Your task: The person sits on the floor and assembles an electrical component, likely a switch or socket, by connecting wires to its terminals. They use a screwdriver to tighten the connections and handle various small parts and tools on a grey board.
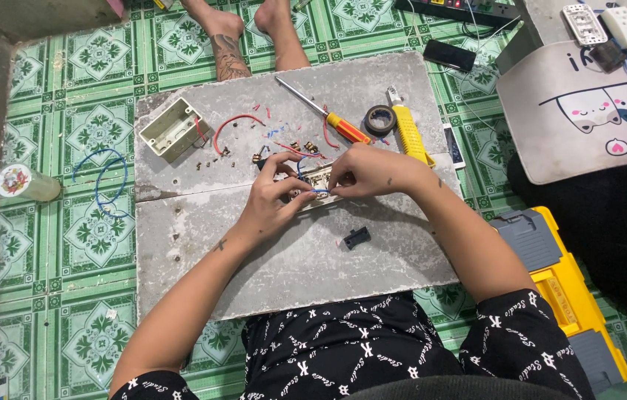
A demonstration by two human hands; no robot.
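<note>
Working on the grey board (291, 259), we pinch a short blue wire (319, 191) between our left hand (273, 201) and right hand (365, 172), fingers closed on it over a beige switch module (316, 178). A black clip (356, 238) lies nearer us; beyond lie a screwdriver (324, 112), tape roll (380, 119) and junction box (173, 130).

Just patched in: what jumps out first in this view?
Both hands meet mid-board: the left hand and right hand pinch a blue wire at a small switch part. Behind them lie a screwdriver, a tape roll and a yellow knife. A beige box sits at the grey board's far left.
</note>
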